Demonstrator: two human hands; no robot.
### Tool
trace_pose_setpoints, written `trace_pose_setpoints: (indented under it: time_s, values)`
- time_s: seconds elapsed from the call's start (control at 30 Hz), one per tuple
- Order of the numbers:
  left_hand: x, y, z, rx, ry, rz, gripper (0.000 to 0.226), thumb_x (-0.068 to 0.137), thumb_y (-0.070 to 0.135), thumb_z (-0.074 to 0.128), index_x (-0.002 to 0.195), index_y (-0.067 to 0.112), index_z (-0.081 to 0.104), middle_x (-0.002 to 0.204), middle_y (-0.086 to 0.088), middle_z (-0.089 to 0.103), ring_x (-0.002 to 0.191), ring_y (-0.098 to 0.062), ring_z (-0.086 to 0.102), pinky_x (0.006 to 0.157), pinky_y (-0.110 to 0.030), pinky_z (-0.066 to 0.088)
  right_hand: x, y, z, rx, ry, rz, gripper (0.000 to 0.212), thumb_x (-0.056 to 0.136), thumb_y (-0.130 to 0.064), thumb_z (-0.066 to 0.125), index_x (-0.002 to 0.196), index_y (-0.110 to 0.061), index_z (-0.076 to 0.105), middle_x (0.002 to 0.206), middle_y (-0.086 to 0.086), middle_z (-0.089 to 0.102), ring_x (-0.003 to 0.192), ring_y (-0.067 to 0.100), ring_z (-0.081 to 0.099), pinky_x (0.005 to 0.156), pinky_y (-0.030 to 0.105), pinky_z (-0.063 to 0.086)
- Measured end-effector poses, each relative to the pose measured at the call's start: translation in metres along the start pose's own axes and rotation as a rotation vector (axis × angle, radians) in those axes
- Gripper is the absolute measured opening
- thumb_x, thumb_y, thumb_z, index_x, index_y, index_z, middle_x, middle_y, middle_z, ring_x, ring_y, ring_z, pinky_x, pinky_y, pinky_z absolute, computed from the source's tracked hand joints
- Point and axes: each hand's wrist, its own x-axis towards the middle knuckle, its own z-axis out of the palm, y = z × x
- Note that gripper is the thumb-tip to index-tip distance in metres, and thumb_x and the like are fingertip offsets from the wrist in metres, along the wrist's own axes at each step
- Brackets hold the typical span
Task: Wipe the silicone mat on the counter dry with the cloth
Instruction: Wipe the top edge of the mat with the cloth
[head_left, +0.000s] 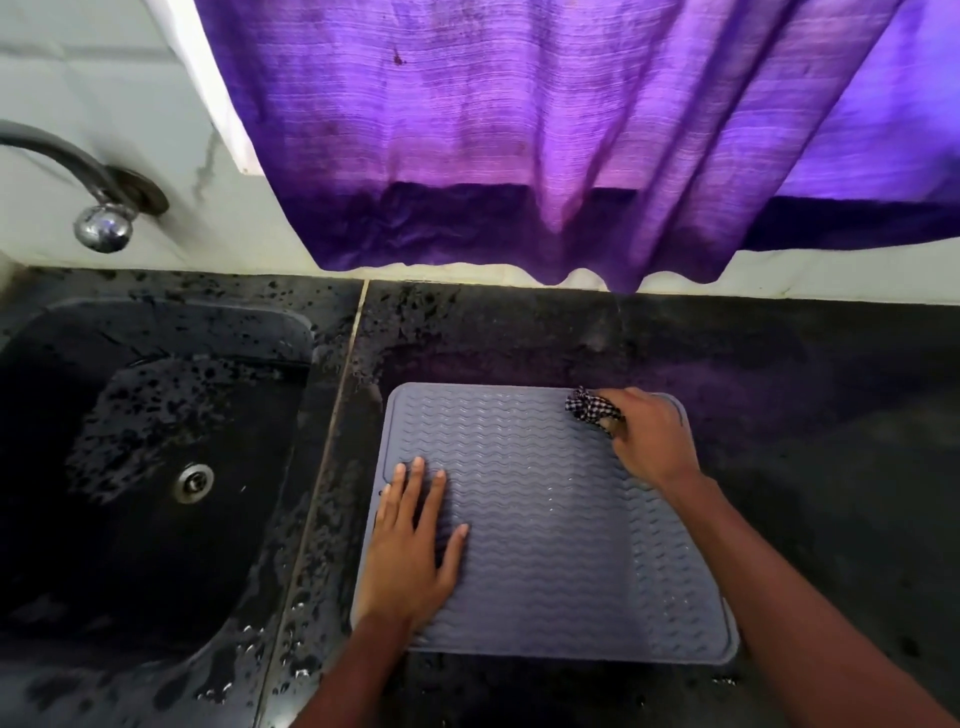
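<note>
Left hand (413, 551) flat, fingers spread, on mat (545, 525) left edge; right hand (652, 439) fingers curled, clutching bunched checked cloth (592, 408) at mat's far-right corner.

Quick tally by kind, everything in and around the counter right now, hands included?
Hands: 2, left hand flat on the mat, right hand gripping the cloth
Silicone mat: 1
Checked cloth: 1
Sink: 1
Tap: 1
Purple curtain: 1
Total: 7

A home kitchen, probably: a dark stone counter (779, 364) with a sunken sink (156, 441) (wet-speckled), wall tap (98, 208), tiled wall (78, 78), purple curtain (519, 130).
</note>
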Motion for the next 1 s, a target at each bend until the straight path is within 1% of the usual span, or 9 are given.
trace_pose_setpoints:
  time_s: [0.13,0.33,0.47,0.57,0.67,0.77,0.83,0.9,1.0]
  values:
    - [0.000,0.002,-0.002,0.019,0.019,0.005,0.069,0.101,0.053,0.041,0.159,0.017,0.028,0.169,-0.005,0.015,0.156,-0.025,0.010,0.123,-0.047,0.020,0.013,-0.010,0.008,0.048,-0.112,-0.127,0.042,0.081,0.000,0.065,0.119,-0.018,0.067,0.102,0.009,0.068,0.095,0.034,0.059,0.082,0.038,0.044]
    - [0.001,0.003,-0.004,0.020,0.027,-0.002,0.069,0.101,0.052,0.044,0.158,0.017,0.029,0.169,-0.004,0.016,0.156,-0.025,0.010,0.123,-0.048,0.023,0.035,-0.033,0.029,0.064,-0.205,-0.251,0.043,0.077,-0.001,0.067,0.114,-0.024,0.066,0.102,0.000,0.069,0.092,0.027,0.058,0.082,0.039,0.048]
    - [0.001,0.002,-0.004,0.023,0.011,-0.005,0.069,0.102,0.053,0.043,0.158,0.016,0.029,0.169,-0.005,0.016,0.156,-0.026,0.010,0.122,-0.050,0.025,0.046,-0.050,0.039,0.063,-0.217,-0.277,0.040,0.081,-0.003,0.065,0.116,-0.021,0.065,0.103,0.002,0.068,0.093,0.026,0.054,0.081,0.036,0.043]
    - [0.002,0.003,-0.004,0.031,0.007,-0.010,0.069,0.101,0.052,0.044,0.158,0.016,0.029,0.168,-0.006,0.016,0.156,-0.025,0.010,0.123,-0.049,0.024,0.050,-0.073,0.044,0.068,-0.236,-0.318,0.039,0.082,-0.005,0.065,0.118,-0.022,0.064,0.103,0.002,0.067,0.095,0.026,0.055,0.081,0.036,0.044]
    - [0.001,0.004,-0.006,0.030,-0.001,-0.015,0.070,0.101,0.052,0.045,0.159,0.017,0.028,0.169,-0.006,0.015,0.156,-0.024,0.008,0.124,-0.048,0.021,0.051,-0.104,0.056,0.067,-0.228,-0.348,0.045,0.078,-0.006,0.069,0.120,-0.024,0.063,0.104,0.001,0.068,0.096,0.025,0.055,0.077,0.034,0.045]
    - [0.002,0.004,-0.007,0.041,-0.017,-0.025,0.070,0.102,0.053,0.044,0.159,0.018,0.026,0.169,-0.006,0.013,0.156,-0.024,0.005,0.125,-0.046,0.019,0.051,-0.135,0.070,0.071,-0.202,-0.366,0.047,0.082,-0.008,0.069,0.125,-0.024,0.061,0.109,0.001,0.068,0.098,0.024,0.055,0.074,0.033,0.042]
    - [0.002,0.004,-0.007,0.037,-0.017,-0.029,0.069,0.102,0.052,0.043,0.159,0.017,0.027,0.169,-0.006,0.013,0.156,-0.024,0.006,0.125,-0.046,0.019,0.054,-0.149,0.077,0.117,-0.215,-0.365,0.045,0.084,-0.008,0.067,0.126,-0.024,0.061,0.111,0.003,0.068,0.099,0.025,0.054,0.077,0.035,0.044]
    - [0.002,0.004,-0.007,0.033,-0.018,-0.030,0.069,0.102,0.053,0.042,0.159,0.017,0.028,0.169,-0.005,0.013,0.156,-0.024,0.006,0.125,-0.046,0.019,0.056,-0.153,0.078,0.211,-0.236,-0.343,0.047,0.083,-0.001,0.064,0.124,-0.024,0.062,0.110,0.004,0.069,0.098,0.026,0.055,0.081,0.037,0.047]
    - [0.002,0.004,-0.007,0.030,-0.014,-0.027,0.069,0.102,0.054,0.041,0.159,0.017,0.028,0.169,-0.006,0.015,0.156,-0.024,0.006,0.125,-0.045,0.019,0.057,-0.135,0.063,0.260,-0.149,-0.318,0.052,0.079,0.004,0.063,0.119,-0.027,0.065,0.105,0.001,0.069,0.095,0.024,0.056,0.084,0.042,0.048]
